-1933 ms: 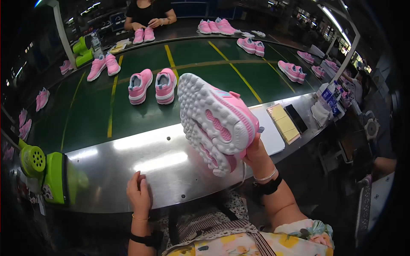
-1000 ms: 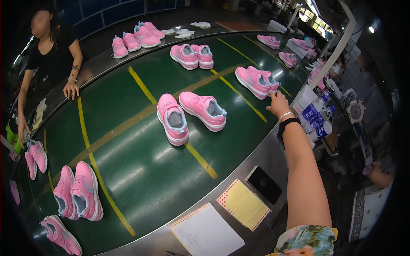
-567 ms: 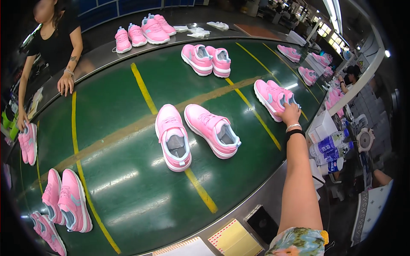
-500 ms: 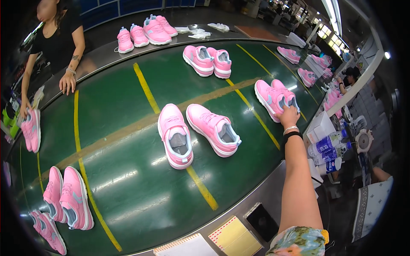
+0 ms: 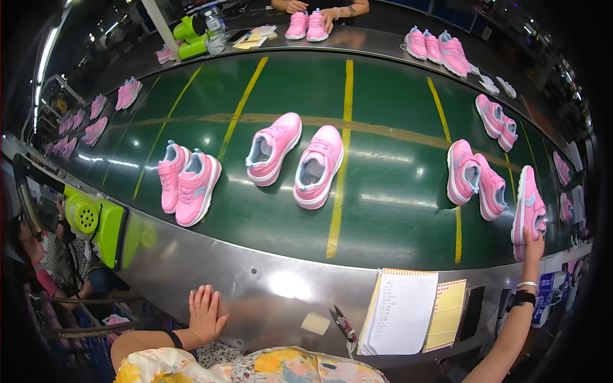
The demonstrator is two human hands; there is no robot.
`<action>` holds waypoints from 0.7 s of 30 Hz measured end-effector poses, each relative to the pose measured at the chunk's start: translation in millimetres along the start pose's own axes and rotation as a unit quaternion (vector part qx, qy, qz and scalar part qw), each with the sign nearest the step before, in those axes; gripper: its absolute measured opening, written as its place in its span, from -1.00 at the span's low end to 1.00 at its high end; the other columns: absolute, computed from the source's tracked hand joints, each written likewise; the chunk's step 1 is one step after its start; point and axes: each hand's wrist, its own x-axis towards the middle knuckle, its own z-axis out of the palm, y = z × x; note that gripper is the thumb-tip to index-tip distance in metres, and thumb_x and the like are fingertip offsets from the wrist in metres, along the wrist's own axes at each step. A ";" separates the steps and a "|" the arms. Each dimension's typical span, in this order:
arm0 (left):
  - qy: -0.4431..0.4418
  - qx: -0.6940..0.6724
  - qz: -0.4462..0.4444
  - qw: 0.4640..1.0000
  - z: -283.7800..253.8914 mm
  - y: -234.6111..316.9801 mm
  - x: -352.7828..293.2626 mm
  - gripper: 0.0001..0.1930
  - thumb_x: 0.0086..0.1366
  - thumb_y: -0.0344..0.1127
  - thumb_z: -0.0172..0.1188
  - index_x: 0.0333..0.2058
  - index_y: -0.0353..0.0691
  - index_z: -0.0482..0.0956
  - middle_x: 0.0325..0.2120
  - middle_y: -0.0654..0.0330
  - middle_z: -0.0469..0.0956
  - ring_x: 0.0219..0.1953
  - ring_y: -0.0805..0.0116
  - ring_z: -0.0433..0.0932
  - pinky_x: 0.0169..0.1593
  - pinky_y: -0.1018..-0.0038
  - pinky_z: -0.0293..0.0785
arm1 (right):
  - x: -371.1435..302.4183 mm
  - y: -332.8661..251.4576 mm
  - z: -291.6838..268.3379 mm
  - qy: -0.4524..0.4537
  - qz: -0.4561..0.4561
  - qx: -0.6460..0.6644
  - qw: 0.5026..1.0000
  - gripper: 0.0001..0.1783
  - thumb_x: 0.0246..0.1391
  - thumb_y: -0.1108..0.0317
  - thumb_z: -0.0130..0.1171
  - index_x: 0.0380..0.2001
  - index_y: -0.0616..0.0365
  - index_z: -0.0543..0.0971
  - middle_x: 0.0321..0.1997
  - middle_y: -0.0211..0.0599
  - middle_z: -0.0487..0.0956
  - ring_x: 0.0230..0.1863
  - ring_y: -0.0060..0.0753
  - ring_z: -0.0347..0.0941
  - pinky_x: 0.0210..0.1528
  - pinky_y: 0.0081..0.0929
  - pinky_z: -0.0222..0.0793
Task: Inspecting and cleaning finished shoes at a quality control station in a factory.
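Observation:
My right hand [image 5: 532, 247] reaches out at the right edge of a green belt. Its fingers are closed round the heel end of a pink sneaker [image 5: 526, 203], which points away from me with its sole edge to the left. Part of the shoe's far side is hidden. Just left of it, a pair of pink sneakers [image 5: 462, 173] rests on the belt. My left hand [image 5: 205, 314] lies flat on the metal ledge [image 5: 255, 290], fingers stretched out, holding nothing. Mid-belt sits another pink pair [image 5: 319, 167], and a further pair [image 5: 195, 188] stands to its left.
Yellow lines cross the green belt [image 5: 396, 223]. On the near ledge lie a spiral notepad [image 5: 401, 313], a yellow pad [image 5: 445, 316], snips [image 5: 343, 324] and a dark flat object [image 5: 472, 313]. A bright green machine [image 5: 96, 220] stands left. Opposite, a co-worker's hands [image 5: 313, 13] hold sneakers.
My view has swung left, so the belt and shoes appear farther right. My left hand has come into view on the ledge. The right hand is still at pink sneakers.

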 end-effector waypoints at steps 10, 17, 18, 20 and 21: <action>0.136 -0.102 0.036 0.985 6.0 -18.5 -3.9 -0.42 0.14 -0.02 0.11 0.08 -0.23 0.34 0.17 -0.11 0.17 0.26 -0.07 0.05 0.27 -0.03 -0.18 | -354.2 -233.7 -37.0 -0.051 -0.465 0.082 0.880 -0.52 -0.40 0.22 0.42 -0.40 0.18 0.42 -0.11 -0.12 0.39 -0.11 -0.18 0.32 0.05 -0.26 0.15; 0.303 -0.436 0.048 0.846 7.4 -32.0 -0.8 -0.38 0.17 -0.06 0.13 0.11 -0.32 0.26 0.00 -0.06 0.27 0.08 0.02 0.24 0.19 0.20 0.08 | -576.6 -302.5 24.4 -0.105 -0.543 0.034 0.833 -0.52 -0.44 0.08 0.44 -0.42 0.08 0.52 -0.27 -0.30 0.44 -0.16 -0.20 0.36 0.10 0.05 0.03; 0.334 -0.414 0.089 0.842 1.7 -30.4 -2.6 -0.37 0.19 -0.06 0.14 0.13 -0.31 0.24 -0.03 -0.06 0.25 0.03 0.03 0.25 0.13 0.25 0.15 | -606.1 -300.9 37.3 -0.130 -0.538 0.043 0.832 -0.53 -0.40 0.10 0.43 -0.38 0.07 0.53 -0.27 -0.28 0.44 -0.16 -0.22 0.36 0.09 0.01 0.04; 0.342 -0.387 0.060 0.854 5.9 -37.5 -4.4 -0.38 0.18 -0.09 0.15 0.13 -0.32 0.25 -0.01 -0.07 0.26 0.02 0.04 0.26 0.13 0.27 0.16 | -658.0 -298.1 48.6 -0.185 -0.553 0.073 0.809 -0.53 -0.33 0.13 0.41 -0.28 0.04 0.53 -0.27 -0.25 0.45 -0.17 -0.21 0.37 0.09 -0.08 0.08; 0.361 -0.383 0.038 0.849 11.5 -43.8 -0.9 -0.38 0.18 -0.09 0.15 0.13 -0.32 0.25 -0.02 -0.07 0.28 0.00 0.04 0.28 0.11 0.29 0.18 | -674.5 -294.3 48.4 -0.211 -0.567 0.090 0.791 -0.51 -0.30 0.15 0.40 -0.23 0.03 0.53 -0.26 -0.23 0.46 -0.16 -0.20 0.37 0.09 -0.12 0.10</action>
